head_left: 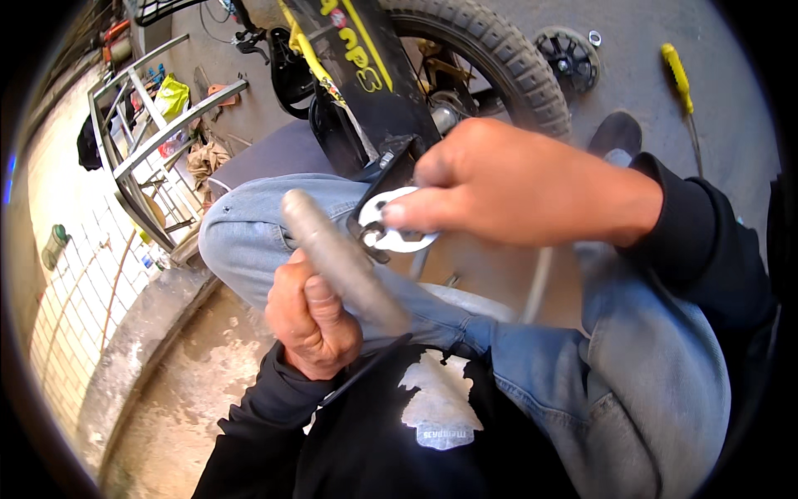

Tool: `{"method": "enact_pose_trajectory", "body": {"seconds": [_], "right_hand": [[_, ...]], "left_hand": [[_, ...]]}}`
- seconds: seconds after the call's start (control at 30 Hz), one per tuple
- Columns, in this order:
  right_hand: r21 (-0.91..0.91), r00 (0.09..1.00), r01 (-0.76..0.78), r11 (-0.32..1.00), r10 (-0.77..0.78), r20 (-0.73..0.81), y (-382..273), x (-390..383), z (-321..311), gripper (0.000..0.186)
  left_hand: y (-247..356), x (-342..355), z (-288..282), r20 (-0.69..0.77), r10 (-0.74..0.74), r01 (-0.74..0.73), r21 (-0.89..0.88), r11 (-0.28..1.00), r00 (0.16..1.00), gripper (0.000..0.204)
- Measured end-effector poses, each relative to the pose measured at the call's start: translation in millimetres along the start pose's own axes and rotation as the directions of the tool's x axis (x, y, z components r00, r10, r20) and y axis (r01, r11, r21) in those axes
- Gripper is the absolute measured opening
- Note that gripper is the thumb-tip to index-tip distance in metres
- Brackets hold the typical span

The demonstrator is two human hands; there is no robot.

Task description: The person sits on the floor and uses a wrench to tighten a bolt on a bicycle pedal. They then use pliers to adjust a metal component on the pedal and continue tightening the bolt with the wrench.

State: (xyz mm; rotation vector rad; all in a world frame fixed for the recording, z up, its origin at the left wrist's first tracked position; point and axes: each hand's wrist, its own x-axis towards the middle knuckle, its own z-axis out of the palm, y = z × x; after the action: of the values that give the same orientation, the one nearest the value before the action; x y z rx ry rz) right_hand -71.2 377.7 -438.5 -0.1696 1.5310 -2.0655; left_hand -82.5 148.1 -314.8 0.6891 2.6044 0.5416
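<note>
My left hand [314, 324] is closed in a fist behind a thick grey rod-like piece [337, 258], blurred by motion and tilted across the knuckles; its lower end is smeared. Close by, my right hand [490, 183] presses its thumb on a shiny silver plate with cut-outs [407, 239], its other fingers curled behind. That plate lies against the end of a black bracket [401, 170], which joins a black frame with yellow markings [353, 62]. A small bolt or nut end shows at the plate's left edge. Both hands are above my knees.
Beyond the frame lies a knobbly black tyre [507, 58]. A small black spoked wheel [568, 60], a metal nut [594, 38] and a yellow-handled screwdriver [678, 79] are on the grey floor. A metal rack [137, 158] with clutter stands left, near a concrete ledge [158, 333].
</note>
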Motion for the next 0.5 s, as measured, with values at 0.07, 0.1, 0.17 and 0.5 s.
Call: {"method": "enact_pose_trajectory", "body": {"seconds": [0.07,0.1,0.17,0.5], "right_hand": [[-0.034,0.991,-0.132,0.991,0.131,-0.041,-3,-4,-7,0.050],[-0.047,0.978,-0.199,0.979,0.195,-0.069,-5,-8,-10,0.050],[0.006,0.939,-0.300,0.954,0.296,-0.173,-8,-21,-15,0.047],[-0.359,0.715,-0.333,0.872,-0.015,-0.699,-131,-141,-8,0.044]], "left_hand": [[4,6,-1,-0.001,0.040,-0.040,0.082,0.996,0.999,0.029],[-3,9,6,-0.126,0.104,-0.108,-0.024,0.994,0.987,0.017],[-11,9,4,-0.077,0.095,-0.102,-0.086,0.991,0.992,0.015],[-61,52,20,0.131,-0.344,0.314,-0.772,0.553,0.930,0.031]]}}
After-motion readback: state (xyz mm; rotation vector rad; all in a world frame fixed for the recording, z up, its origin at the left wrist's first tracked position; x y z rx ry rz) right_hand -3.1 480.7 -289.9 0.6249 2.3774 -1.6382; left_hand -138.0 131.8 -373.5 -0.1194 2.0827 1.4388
